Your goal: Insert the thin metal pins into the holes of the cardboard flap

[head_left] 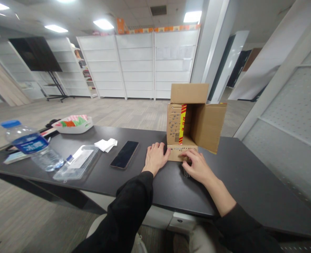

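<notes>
So the cardboard box (194, 123) sits on the dark desk (250, 175), right ahead of the hands and a bit to the right, with its open side facing the person. One flap stands up at the top, another swings out to the right, and the bottom flap (175, 156) comes down toward the person, right between the two hands.

Left hand (157, 156) is palm down on the desk just left of that flap, fingers a little apart and nothing visible in it, thumb reaching over to the flap's left edge. Right hand (197, 167) comes in from the other side, fingers curled over the flap's right part, thumb and index bent close together. Can't tell if there's anything pinched in there, it's too small and partly hidden.

A row of silvery spots and dark dots runs across the flap, and more grey round spots dot the panel left of the opening, beside a red and yellow strip (182, 124). Some thin metal pins (186, 173), or what look like pins, show just below the right hand's fingers.

Off to the left of the left hand: a phone (125, 155), then a crumpled tissue (106, 144), a clear plastic case (78, 165) and a water bottle (35, 147).
</notes>
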The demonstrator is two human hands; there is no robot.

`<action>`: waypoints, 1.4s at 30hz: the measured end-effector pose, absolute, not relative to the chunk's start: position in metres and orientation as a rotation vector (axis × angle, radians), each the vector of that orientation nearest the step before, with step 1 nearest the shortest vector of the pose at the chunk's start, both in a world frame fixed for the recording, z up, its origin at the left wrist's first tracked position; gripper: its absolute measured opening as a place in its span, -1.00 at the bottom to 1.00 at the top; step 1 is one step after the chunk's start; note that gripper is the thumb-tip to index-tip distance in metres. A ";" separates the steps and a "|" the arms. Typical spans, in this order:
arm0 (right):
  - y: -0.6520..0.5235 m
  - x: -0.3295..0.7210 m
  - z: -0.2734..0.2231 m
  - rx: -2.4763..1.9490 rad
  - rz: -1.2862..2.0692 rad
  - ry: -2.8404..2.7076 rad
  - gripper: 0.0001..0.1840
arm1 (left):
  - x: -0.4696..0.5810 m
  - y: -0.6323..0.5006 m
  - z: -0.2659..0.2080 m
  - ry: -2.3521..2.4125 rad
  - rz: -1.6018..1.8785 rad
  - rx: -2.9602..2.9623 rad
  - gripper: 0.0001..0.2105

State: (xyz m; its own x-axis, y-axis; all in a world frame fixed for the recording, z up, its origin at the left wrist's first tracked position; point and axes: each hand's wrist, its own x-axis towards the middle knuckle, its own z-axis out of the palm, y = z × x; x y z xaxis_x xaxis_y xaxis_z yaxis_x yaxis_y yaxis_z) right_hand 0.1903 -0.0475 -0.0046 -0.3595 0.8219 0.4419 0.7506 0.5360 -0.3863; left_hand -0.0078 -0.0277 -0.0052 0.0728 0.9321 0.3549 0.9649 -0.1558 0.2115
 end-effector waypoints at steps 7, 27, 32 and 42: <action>-0.055 0.189 -0.005 -1.270 0.221 -2.277 -0.63 | -0.007 -0.029 -0.002 -1.999 -0.638 -2.250 -0.62; -0.058 0.185 -0.003 -1.236 0.186 -2.348 -0.90 | -0.007 -0.029 -0.002 -1.997 -0.639 -2.258 -0.62; -0.060 0.185 -0.001 -1.205 0.192 -2.363 -0.91 | -0.007 -0.029 -0.002 -2.008 -0.638 -2.254 -0.63; -0.065 0.185 0.004 -1.173 0.183 -2.437 -0.90 | -0.008 -0.028 -0.005 -1.994 -0.661 -2.249 -0.61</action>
State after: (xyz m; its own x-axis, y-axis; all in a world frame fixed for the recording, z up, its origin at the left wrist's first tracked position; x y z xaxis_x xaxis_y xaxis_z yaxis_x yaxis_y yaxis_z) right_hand 0.1852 -0.0649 0.0044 -0.5512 0.7707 0.3198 0.7141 0.6340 -0.2970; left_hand -0.0078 -0.0277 -0.0048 0.0691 0.9323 0.3551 0.9599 -0.1592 0.2309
